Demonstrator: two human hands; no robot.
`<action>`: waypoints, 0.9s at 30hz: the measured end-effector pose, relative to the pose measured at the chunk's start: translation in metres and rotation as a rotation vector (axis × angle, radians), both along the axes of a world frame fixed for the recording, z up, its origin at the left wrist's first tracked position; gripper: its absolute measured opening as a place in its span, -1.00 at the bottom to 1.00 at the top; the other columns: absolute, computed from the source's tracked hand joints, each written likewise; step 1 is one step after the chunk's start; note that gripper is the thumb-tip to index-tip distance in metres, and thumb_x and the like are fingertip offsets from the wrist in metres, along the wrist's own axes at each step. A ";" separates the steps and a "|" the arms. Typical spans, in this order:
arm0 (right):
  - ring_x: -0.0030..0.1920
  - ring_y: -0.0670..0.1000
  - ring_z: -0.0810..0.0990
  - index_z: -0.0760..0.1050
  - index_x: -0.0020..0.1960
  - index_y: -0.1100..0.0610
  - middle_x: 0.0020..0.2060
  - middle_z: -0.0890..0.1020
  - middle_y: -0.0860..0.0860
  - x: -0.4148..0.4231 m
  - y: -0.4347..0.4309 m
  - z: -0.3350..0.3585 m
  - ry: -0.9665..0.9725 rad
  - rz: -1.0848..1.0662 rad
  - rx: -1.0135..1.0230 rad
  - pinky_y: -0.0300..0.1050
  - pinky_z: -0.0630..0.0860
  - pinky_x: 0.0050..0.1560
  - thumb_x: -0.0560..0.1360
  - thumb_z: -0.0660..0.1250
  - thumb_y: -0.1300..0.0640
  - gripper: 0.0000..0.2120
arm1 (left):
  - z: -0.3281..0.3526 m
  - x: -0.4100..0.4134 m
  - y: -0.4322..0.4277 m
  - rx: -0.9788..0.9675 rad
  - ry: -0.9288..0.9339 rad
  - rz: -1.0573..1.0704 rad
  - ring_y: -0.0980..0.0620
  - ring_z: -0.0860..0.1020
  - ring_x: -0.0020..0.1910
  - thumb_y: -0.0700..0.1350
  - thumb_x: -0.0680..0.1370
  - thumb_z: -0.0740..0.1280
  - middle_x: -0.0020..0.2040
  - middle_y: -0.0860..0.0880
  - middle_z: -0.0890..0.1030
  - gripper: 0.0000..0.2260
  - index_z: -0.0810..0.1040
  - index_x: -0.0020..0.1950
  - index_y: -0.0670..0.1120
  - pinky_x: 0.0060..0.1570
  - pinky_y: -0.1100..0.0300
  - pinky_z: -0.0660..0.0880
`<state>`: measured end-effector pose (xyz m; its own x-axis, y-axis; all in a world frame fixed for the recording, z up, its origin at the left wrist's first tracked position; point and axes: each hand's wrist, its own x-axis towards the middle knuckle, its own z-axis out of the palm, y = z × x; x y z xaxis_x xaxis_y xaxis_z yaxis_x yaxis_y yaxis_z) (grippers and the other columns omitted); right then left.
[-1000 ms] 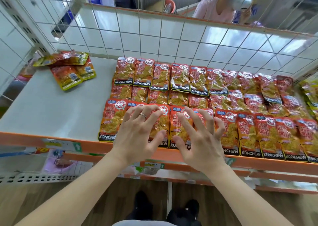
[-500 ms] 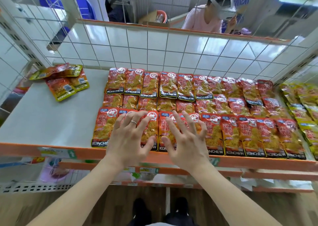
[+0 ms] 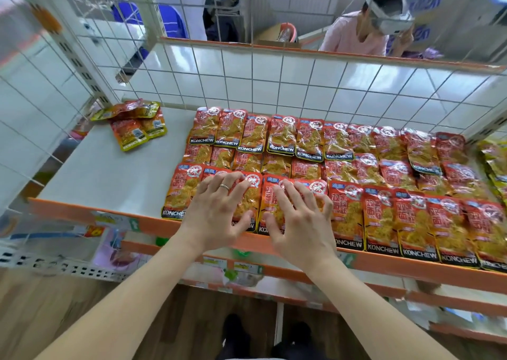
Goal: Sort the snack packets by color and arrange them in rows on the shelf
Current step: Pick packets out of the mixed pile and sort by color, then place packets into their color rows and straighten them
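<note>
"KONCHEW" was printed in white on a black band at the near end of each of the red packets, and large red Chinese characters and a round red-and-white emblem were seen toward their far ends; the smaller print could not be read. The packets were laid flat on the shelf in three overlapping rows, each with its long axis running front to back, the band toward the orange front edge and the emblem toward the wire grid. They were glossy and red-orange, with yellow shreds shown through clear fronts. The left hand, on which a ring was worn, and the right hand were laid palm down on the front row near its left end, fingers spread apart and nothing clasped. A loose pile lay at the back left corner, and yellow packets were ranged at the far right.
</note>
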<state>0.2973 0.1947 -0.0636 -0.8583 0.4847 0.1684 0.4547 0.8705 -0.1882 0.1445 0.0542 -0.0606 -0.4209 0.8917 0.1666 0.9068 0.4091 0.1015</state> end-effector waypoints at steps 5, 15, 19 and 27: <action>0.47 0.05 0.34 0.41 0.45 -0.02 0.46 0.44 -0.01 0.001 0.001 0.004 0.022 0.022 -0.069 0.22 0.24 0.34 0.57 0.03 -0.25 -0.45 | 0.002 0.003 -0.001 0.034 -0.013 0.013 -0.12 0.41 0.37 0.17 0.57 0.18 0.39 -0.05 0.44 -0.53 0.49 0.36 -0.08 0.31 -0.11 0.38; 0.50 0.00 0.31 0.44 0.44 -0.05 0.48 0.40 -0.10 0.017 0.009 0.013 0.264 0.249 -0.253 0.21 0.19 0.44 0.59 0.12 -0.19 -0.52 | 0.022 0.067 -0.009 0.395 0.015 0.392 -0.06 0.38 0.42 0.08 0.64 0.17 0.45 -0.02 0.43 -0.62 0.49 0.37 -0.08 0.36 0.01 0.30; 0.52 -0.06 0.27 0.37 0.49 -0.09 0.50 0.35 -0.15 0.016 0.011 0.031 0.291 0.344 -0.288 0.26 0.18 0.46 0.58 0.08 -0.26 -0.46 | 0.043 0.074 -0.018 0.378 0.059 0.533 -0.12 0.38 0.41 0.14 0.58 0.19 0.47 -0.01 0.39 -0.57 0.46 0.39 -0.03 0.30 -0.14 0.35; 0.56 -0.17 0.05 0.09 0.60 -0.15 0.56 0.11 -0.27 -0.006 0.005 0.071 0.229 0.505 -0.318 0.12 0.00 0.55 0.55 -0.06 -0.37 -0.33 | 0.062 0.069 -0.054 0.377 0.079 0.748 -0.07 0.29 0.46 0.11 0.55 0.24 0.51 0.02 0.36 -0.57 0.46 0.37 -0.02 0.39 -0.20 0.19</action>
<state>0.2910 0.1993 0.0075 -0.9534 0.0867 0.2890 -0.0791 0.8526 -0.5166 0.2136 0.0004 0.0015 -0.8534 0.2610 0.4511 0.4201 0.8568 0.2991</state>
